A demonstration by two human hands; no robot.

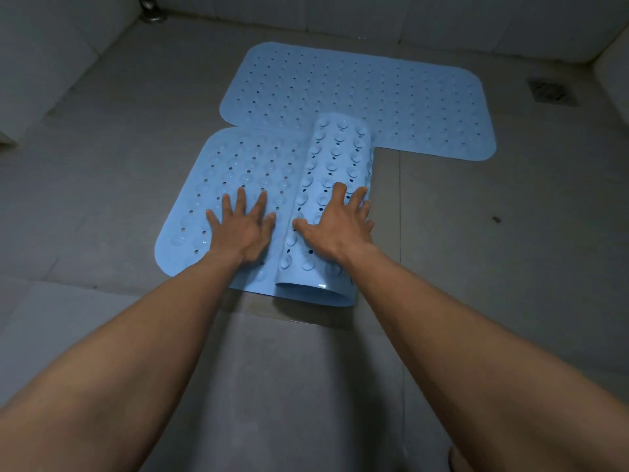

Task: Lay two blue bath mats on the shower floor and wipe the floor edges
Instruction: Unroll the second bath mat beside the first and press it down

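Head view, showing left hand [240, 229] splayed flat on the unrolled part of the near blue mat [235, 165], right hand [337, 223] splayed on its curled half [335, 148], far mat [357, 86] flat on the shower floor [476, 233]; risks springing back if released early.

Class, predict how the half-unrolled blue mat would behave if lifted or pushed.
Probably floppy: the near mat curls into a roll under the right hand. Likely springs back: the left hand pins its flat part. Its suction cups should resist sliding.
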